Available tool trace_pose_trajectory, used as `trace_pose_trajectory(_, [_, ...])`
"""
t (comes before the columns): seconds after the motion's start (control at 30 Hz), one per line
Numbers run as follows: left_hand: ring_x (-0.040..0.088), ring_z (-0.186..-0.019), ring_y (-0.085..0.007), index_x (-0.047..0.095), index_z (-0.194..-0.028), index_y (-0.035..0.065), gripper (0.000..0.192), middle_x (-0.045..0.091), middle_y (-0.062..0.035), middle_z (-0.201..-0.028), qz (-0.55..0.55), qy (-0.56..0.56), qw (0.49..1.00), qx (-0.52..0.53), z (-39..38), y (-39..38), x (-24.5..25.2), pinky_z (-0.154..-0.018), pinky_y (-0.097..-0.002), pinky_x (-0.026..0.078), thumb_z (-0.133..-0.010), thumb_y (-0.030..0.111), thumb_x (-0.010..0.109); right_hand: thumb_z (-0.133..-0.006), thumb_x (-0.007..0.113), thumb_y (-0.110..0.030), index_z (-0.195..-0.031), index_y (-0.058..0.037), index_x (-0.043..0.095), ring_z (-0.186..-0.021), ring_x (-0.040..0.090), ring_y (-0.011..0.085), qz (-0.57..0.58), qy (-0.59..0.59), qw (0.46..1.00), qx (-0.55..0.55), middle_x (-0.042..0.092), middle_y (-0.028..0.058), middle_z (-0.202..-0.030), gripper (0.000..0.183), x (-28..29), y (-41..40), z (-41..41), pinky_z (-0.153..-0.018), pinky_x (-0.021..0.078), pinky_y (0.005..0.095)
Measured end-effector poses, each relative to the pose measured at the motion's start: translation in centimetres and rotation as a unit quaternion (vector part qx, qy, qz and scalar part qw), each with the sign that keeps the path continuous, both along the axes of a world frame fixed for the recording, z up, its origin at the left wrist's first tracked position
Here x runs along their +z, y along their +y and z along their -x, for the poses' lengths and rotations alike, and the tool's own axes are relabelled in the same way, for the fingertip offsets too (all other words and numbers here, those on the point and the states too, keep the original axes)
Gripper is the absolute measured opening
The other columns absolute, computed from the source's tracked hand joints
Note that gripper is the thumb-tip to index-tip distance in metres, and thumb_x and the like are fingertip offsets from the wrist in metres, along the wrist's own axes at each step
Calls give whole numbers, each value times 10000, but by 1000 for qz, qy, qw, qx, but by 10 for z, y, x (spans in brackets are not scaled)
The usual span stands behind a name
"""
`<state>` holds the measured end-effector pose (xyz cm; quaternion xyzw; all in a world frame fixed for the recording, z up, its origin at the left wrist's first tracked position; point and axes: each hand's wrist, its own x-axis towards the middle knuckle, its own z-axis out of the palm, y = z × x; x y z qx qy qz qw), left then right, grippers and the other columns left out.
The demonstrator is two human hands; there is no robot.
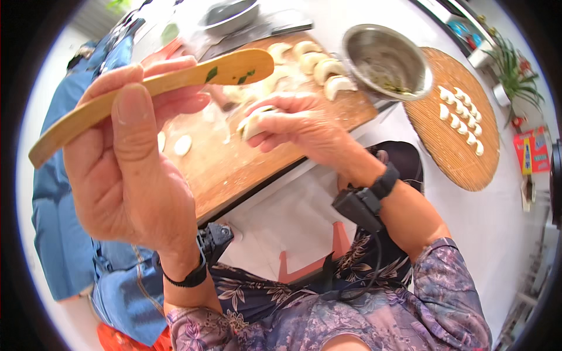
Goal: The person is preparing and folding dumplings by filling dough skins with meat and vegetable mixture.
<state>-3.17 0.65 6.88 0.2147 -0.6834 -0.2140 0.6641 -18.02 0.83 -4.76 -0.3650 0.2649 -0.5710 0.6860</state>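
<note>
My left hand is raised at the left, with thumb and fingers closed on a flat wooden spatula. Bits of green filling stick to the spatula's rounded end. Pinched in my right hand, above the board, is a dumpling; some filling shows at its top, and my fingers cover much of it. Under both hands lies the floury wooden board. Two pale dough rounds rest on its left part. Several folded dumplings stand along its far right side.
A metal bowl with remains of green filling stands at the board's right corner. Beyond it, a round woven mat bears rows of dumplings. Another person in blue denim is close at my left. A grey basin stands at the back.
</note>
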Motion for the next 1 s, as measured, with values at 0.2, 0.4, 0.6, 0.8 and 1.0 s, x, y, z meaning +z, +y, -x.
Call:
trace_pose_trajectory(0.2, [672,-784,-236,616,-960,-112,140,670,-199,-910,65,-110,988,-87,71,6,-7,-728,-301,562,-895,1,567,-847,670,-128,-989,34,640,-761,683,197,10,-84,996,-24,674,121,-880,218,-24,-5,14,-689,576,287])
trace_pose_trajectory(0.4, [665,-822,-187,673,-868,-56,99,686,-127,-902,90,-244,955,-141,130,-1,-33,-718,-267,517,-772,-42,651,-835,683,-107,-916,13,632,-700,653,150,20,-150,988,-9,660,103,-829,153,-23,-14,-2,-640,559,259])
trace_pose_trajectory(0.6, [657,-744,-236,675,-866,14,126,666,-100,-883,66,-330,929,-152,173,-19,-75,-671,-274,507,-747,-16,644,-812,731,-135,-929,11,615,-642,627,127,-23,-169,985,25,667,100,-801,220,-26,-18,7,-589,535,233])
trace_pose_trajectory(0.8, [586,-879,-326,646,-803,1,153,620,-139,-843,54,-362,911,-191,180,-32,-96,-763,-401,471,-697,-38,544,-848,688,-121,-986,-1,642,-768,667,148,-40,-133,990,30,674,70,-878,188,-28,-24,7,-656,564,248])
trace_pose_trajectory(1.0, [544,-964,-348,607,-821,-4,187,602,-151,-912,108,-434,881,-154,153,-30,-88,-760,-438,477,-645,-31,550,-851,694,-182,-926,5,646,-711,625,84,-26,-85,996,21,668,51,-837,207,-14,-25,-10,-629,519,191])
